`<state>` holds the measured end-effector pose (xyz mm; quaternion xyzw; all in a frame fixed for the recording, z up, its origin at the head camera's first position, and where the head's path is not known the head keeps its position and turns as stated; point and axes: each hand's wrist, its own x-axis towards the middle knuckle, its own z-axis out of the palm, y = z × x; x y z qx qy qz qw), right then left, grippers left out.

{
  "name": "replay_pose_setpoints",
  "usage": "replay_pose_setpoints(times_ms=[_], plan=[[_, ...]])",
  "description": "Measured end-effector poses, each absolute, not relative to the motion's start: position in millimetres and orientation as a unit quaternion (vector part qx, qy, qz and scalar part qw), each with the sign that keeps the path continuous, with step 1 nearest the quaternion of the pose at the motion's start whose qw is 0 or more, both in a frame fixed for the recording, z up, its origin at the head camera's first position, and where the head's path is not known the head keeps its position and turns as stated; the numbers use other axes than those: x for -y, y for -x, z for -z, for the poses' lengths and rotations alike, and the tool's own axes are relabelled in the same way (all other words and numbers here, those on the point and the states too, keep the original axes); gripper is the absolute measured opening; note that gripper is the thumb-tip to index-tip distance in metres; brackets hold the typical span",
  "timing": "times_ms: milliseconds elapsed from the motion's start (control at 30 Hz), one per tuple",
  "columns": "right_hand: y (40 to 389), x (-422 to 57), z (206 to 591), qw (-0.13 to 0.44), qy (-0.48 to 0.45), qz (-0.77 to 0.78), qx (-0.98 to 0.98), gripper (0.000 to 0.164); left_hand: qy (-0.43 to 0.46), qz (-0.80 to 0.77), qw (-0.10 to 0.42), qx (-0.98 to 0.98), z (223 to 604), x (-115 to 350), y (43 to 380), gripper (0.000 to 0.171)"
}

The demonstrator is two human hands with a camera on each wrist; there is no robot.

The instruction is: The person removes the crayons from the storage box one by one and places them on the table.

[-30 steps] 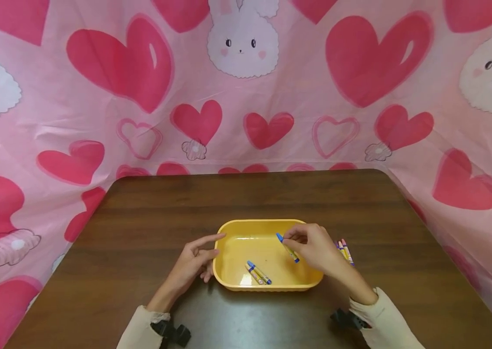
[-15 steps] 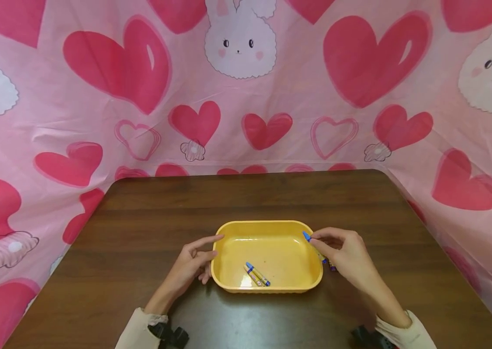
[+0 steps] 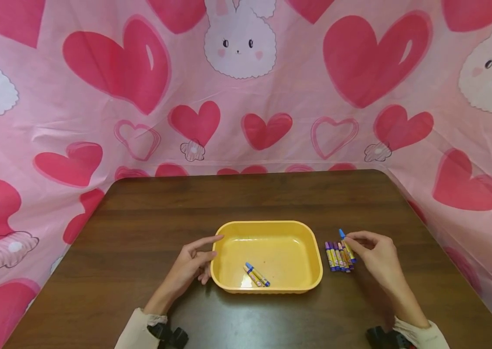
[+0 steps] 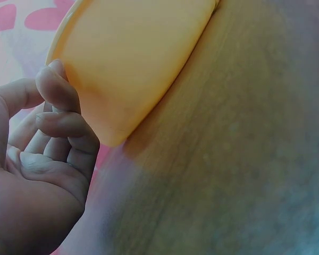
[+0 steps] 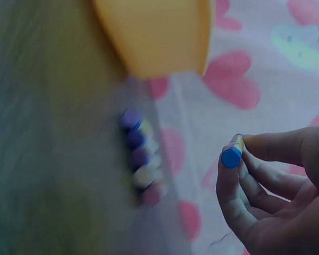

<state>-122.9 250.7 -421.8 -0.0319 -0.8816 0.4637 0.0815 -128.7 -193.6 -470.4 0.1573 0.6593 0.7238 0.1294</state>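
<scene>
My right hand [image 3: 378, 257] pinches a blue crayon [image 3: 348, 248] with a yellow wrapper between thumb and fingertips. In the right wrist view the blue end of that crayon [image 5: 231, 157] points at the camera. It overlaps the right end of a row of crayons [image 3: 335, 257] on the table, with purple, dark blue and pale tips. At the left end of the yellow tray [image 3: 268, 291], my left hand [image 3: 189, 264] holds the rim with index finger and thumb. Two crayons [image 3: 256, 275], one blue-tipped and one pale-tipped, lie in the front of the tray.
The dark wooden table [image 3: 246, 198] reaches back to a pink cloth [image 3: 272, 165] printed with hearts and rabbits. A black wrist strap [image 3: 167, 334] sits on the left sleeve.
My right hand has carried the blue crayon rightward, from above the tray, past its right rim, to the row of crayons. The left hand and the two crayons in the tray keep their places.
</scene>
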Motion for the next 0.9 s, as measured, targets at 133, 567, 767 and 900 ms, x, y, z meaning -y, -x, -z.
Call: replay_pose_setpoints(times_ms=[133, 567, 767, 900], plan=[[130, -262, 435, 0.040, 0.063, -0.501, 0.862, 0.035, -0.153, -0.723, 0.129, -0.661, 471, 195, 128, 0.049], [134, -276, 452, 0.042, 0.084, -0.444, 0.891, 0.027, -0.150, -0.722, 0.133, -0.662, 470, 194, 128, 0.048], [132, -276, 452, 0.042, 0.067, -0.385, 0.920, 0.022, -0.149, -0.725, 0.135, -0.659, 471, 194, 128, 0.049], [130, -277, 451, 0.025, 0.052, -0.366, 0.929, 0.018, -0.148, -0.722, 0.133, -0.662, 472, 194, 128, 0.049]])
